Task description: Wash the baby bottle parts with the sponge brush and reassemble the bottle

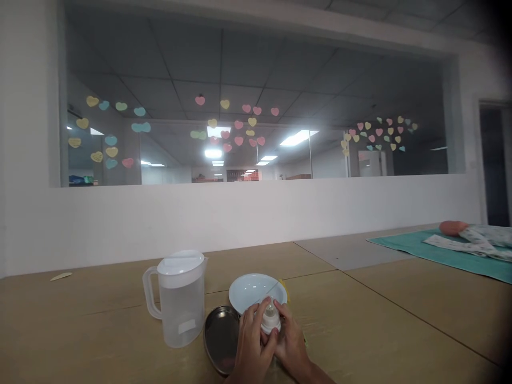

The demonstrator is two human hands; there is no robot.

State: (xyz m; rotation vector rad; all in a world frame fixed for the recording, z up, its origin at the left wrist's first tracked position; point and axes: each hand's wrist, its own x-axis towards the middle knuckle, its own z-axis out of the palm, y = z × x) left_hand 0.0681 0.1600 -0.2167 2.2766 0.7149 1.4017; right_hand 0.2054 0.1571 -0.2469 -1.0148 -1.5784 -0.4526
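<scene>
A small baby bottle (271,318) with a clear nipple and white collar is held between both hands, near the table's front edge. My left hand (254,341) wraps its left side, with fingers closed round it. From the right, my right hand (292,341) grips the other side, fingertips near the top. Most of the bottle's body is hidden by the hands. Just behind them is a white bowl (250,288). A dark metal tray (221,338) lies left of my left hand, partly covered by it.
Left of the tray stands a translucent lidded pitcher (182,304). A teal cloth (424,250) at the far right bears a doll-like figure (453,228) and patterned fabric. Behind the wooden table (380,314) is a white wall with a window. Something yellow shows beside the bowl.
</scene>
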